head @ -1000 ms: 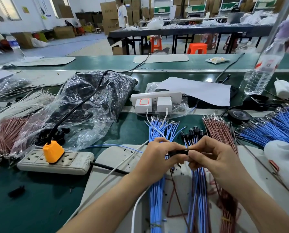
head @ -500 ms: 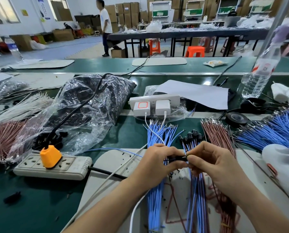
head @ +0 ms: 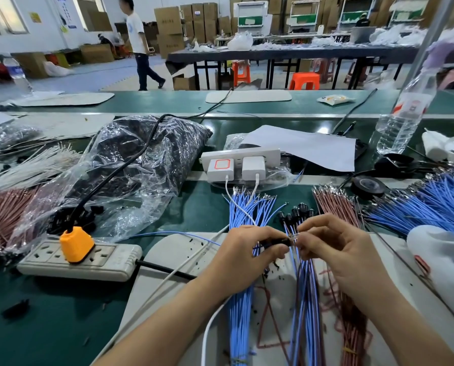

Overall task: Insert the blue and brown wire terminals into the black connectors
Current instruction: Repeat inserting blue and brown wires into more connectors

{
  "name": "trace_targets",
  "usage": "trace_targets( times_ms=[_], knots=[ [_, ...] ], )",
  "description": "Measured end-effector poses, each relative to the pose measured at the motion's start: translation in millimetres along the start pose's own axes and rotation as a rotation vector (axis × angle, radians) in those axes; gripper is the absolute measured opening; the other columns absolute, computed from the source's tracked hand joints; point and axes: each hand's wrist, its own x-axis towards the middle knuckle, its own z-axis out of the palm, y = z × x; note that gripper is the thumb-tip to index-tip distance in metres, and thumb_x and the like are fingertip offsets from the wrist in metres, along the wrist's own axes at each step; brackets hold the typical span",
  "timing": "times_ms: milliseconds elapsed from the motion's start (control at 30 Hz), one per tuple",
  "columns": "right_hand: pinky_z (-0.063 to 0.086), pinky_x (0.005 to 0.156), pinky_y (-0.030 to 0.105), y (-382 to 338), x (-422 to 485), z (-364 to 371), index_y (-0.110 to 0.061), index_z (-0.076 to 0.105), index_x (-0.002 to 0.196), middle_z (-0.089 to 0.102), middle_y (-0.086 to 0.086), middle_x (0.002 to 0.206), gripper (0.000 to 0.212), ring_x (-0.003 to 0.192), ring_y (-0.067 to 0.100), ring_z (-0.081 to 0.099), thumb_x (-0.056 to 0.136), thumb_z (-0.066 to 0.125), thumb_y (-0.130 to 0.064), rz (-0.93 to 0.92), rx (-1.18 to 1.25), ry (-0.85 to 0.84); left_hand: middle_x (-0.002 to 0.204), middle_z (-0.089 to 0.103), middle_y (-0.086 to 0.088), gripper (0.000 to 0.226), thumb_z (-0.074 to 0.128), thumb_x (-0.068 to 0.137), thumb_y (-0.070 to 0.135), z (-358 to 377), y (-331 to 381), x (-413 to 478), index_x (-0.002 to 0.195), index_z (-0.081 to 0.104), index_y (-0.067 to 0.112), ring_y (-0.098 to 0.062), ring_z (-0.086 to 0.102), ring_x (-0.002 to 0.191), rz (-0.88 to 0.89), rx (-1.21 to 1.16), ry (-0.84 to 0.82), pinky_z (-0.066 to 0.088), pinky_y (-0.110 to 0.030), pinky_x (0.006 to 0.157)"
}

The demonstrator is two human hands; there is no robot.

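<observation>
The black connector [head: 276, 243] is pinched between the thumb and curled fingers of the left hand [head: 247, 257], above the pale mat [head: 173, 249] in the near middle of the bench. A shiny wire terminal [head: 294, 236] is pinched by the thumb and forefinger tips of the right hand [head: 334, 249], right at the connector's right end; whether its wire is blue or brown cannot be told. Under the hands, a bundle of blue wires [head: 243, 207] is laid on the left and a bundle of brown wires [head: 334, 204] on the right, with a bunch of wires capped in black [head: 297, 210] between them. To the far left, a clear plastic bag [head: 131, 165] is filled with small dark parts, its mouth crumpled toward a grey power strip [head: 107, 262] in which an orange plug [head: 77, 243] is seated. A water bottle [head: 402, 120] stands at the far right, water seen in its lower part. The mat's left edge is crossed by a black cable [head: 165, 270]. Green bench surface [head: 49, 334] is seen left of that edge, with one small black piece [head: 16, 309] on it.
</observation>
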Motion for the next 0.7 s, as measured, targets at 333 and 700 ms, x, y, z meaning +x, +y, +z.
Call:
trace_targets(
  times_ms=[333,700],
  knots=[
    [0.055,0.063,0.018,-6,-5,4,-0.009,0.069,0.085,0.072,0.008,0.074,0.015,0.064,0.016,0.069,0.081,0.066,0.005,-0.055,0.014,0.047,0.119,0.065,0.011,0.024,0.053,0.092,-0.001,2,-1,-1,0.108,0.06,0.017,-0.006,0.06,0.111,-0.009,-0.036,0.027,0.046,-0.022,0.094],
    [0.055,0.061,0.022,-9,-7,9,-0.018,0.066,0.074,0.066,0.011,0.065,0.027,0.057,0.018,0.064,0.081,0.065,0.009,-0.06,0.019,0.02,0.121,0.066,0.006,0.029,0.056,0.09,-0.007,2,-3,-1,0.108,0.058,0.015,-0.008,0.059,0.115,0.026,-0.073,0.013,0.05,-0.033,0.096]
  ],
)
